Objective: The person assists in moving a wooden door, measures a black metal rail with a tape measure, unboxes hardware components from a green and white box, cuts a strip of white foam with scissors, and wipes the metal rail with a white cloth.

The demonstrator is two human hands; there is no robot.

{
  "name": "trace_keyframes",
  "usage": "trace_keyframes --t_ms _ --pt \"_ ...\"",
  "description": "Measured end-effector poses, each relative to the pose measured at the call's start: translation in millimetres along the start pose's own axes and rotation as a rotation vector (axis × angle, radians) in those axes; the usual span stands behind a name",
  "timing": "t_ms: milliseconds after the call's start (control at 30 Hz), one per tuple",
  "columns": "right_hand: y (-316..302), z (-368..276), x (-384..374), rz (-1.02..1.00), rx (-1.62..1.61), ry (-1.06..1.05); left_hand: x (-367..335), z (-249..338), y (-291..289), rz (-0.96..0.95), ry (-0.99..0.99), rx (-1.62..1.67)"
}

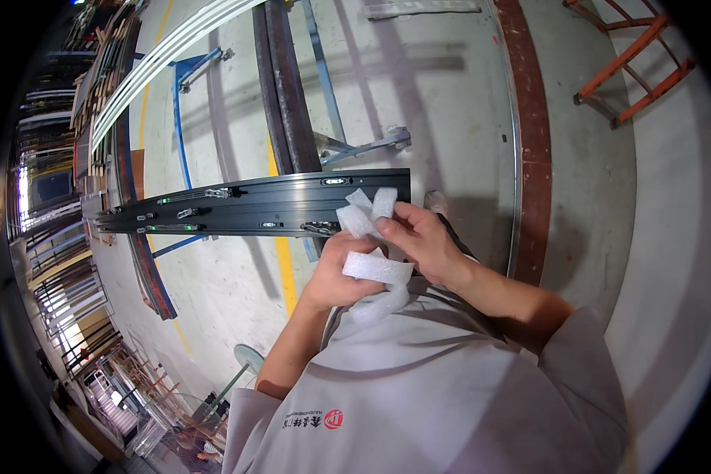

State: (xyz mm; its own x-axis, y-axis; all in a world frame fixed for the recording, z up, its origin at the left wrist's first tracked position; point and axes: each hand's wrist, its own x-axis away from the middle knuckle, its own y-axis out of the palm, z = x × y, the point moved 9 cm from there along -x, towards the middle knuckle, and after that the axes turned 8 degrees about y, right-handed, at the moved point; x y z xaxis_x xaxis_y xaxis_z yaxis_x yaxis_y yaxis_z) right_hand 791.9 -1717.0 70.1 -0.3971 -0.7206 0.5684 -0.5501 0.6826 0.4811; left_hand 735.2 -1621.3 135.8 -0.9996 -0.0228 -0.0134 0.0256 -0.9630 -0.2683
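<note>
Several white foam strips (378,267) are bunched in my left hand (333,272), its fingers wrapped round them, with loose ends curling out toward my shirt. My right hand (430,241) pinches the upper end of a foam strip (385,202) between thumb and fingers. Both hands are close together in front of my body, over the near right end of long dark metal profiles (292,196). Small metal fittings (334,182), some with green parts, sit along the profiles.
A dark padded beam (286,95) and a blue wheeled stand (371,146) are beyond the profiles. Long white profiles (174,51) lie at upper left, near racks of stock (55,174). An orange metal frame (636,67) stands at the far right.
</note>
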Motion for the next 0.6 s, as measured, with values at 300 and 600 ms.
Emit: trace_keyframes --t_ms 300,600 --pt "-6.4 7.5 3.3 0.018 -0.104 -0.034 18.0 -23.9 26.9 0.05 -0.186 0.077" --pt "-88.3 -1.5 -5.7 0.501 0.456 -0.485 52.1 -58.5 3.4 0.445 -0.482 0.332"
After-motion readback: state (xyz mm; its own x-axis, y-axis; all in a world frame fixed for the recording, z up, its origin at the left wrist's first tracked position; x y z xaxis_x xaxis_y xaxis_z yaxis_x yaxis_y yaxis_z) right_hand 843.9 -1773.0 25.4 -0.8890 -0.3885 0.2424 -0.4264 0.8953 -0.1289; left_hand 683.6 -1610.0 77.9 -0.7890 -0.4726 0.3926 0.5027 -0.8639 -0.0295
